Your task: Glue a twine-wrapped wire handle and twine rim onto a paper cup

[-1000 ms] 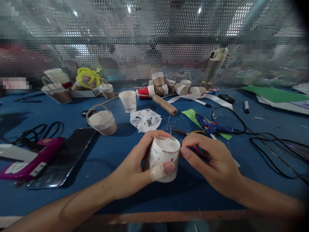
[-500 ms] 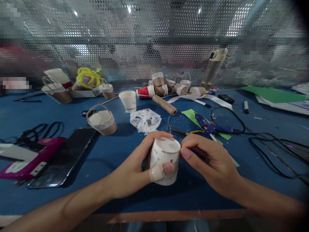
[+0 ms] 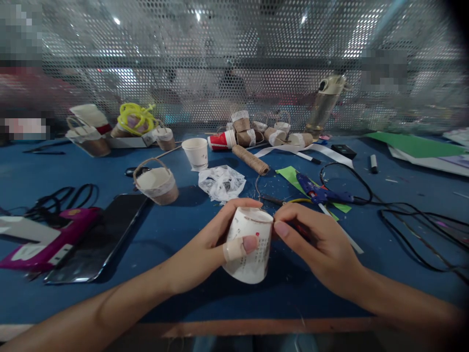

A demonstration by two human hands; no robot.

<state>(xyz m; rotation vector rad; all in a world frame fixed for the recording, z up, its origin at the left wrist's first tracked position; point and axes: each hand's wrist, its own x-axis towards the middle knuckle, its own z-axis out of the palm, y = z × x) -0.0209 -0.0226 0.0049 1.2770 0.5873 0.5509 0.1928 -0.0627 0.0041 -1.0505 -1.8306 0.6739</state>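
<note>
An upturned white paper cup [image 3: 246,266] with small printed marks is in my left hand [image 3: 220,239], whose fingers wrap behind it and whose bandaged thumb presses its front. The base faces up, and a thin brown line of twine [image 3: 252,218] follows its edge. My right hand [image 3: 315,239] is closed in a pinch against the right side of that edge, apparently on the twine; the fingertips mostly hide it. Behind the cup, a strand leads up to the twine roll [image 3: 251,160].
A blue glue gun [image 3: 320,191] lies on green paper at right, its black cable trailing. Crumpled white lace [image 3: 222,182], a paper cup [image 3: 195,152] and a twine-wrapped basket [image 3: 157,185] stand beyond my hands. Left are a phone [image 3: 98,239] and a purple tool [image 3: 69,239].
The cup has turned and tilted in my left hand, its lower end swinging left and its base showing less. My right hand stays at the edge in nearly the same pinch.
</note>
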